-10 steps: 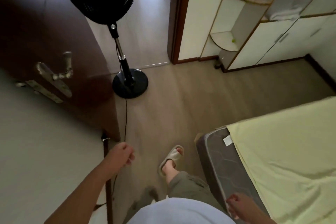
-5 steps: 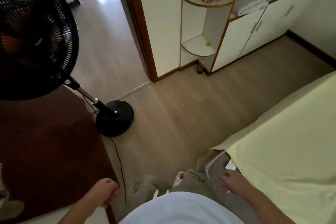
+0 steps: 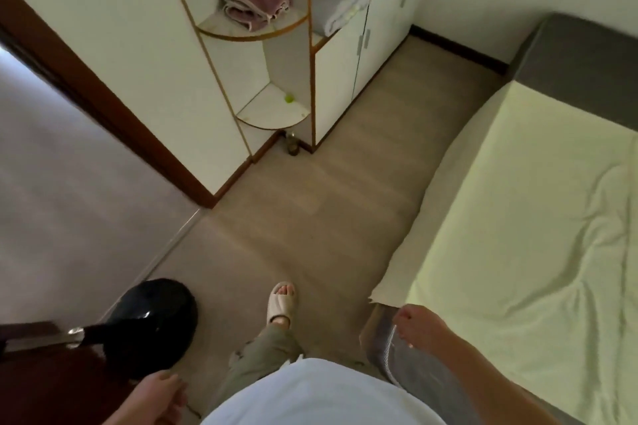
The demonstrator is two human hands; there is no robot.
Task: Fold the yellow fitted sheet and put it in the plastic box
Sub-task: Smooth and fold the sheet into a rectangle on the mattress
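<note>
The pale wood-look laminate floor [image 3: 310,224] fills the middle of the frame. At the right lies the yellow fitted sheet [image 3: 518,217], spread flat on the bed and a little wrinkled toward the lower right. Its long axis runs from the lower right up toward the upper right, along the bed. Its near corner points to the lower centre, and a paler side strip hangs over the left edge of the bed.

The tall white wardrobe with thin golden edges [image 3: 121,28] takes the upper left and upper centre. A dark brown wooden door frame [image 3: 103,103] runs diagonally beside it. The grey quilted mattress [image 3: 424,383] is bare at its near corner, at the lower centre right, just beside the corner of the sheet.

The person's white shirt [image 3: 317,393] is at the bottom centre. The round black base of a standing fan [image 3: 152,317] is at the lower left.

The right hand [image 3: 419,326] hangs over the bare mattress corner, beside the sheet's corner. Its fingers are loosely curled and hold nothing that I can see. The left hand [image 3: 157,397], at the bottom left, is also loosely curled and holds nothing.

A beige rubber slipper [image 3: 281,304] is on the foot at the lower centre. A folded pink towel [image 3: 252,0] lies on the upper round shelf, and folded white cloth [image 3: 345,7] lies in the compartment to its right.
</note>
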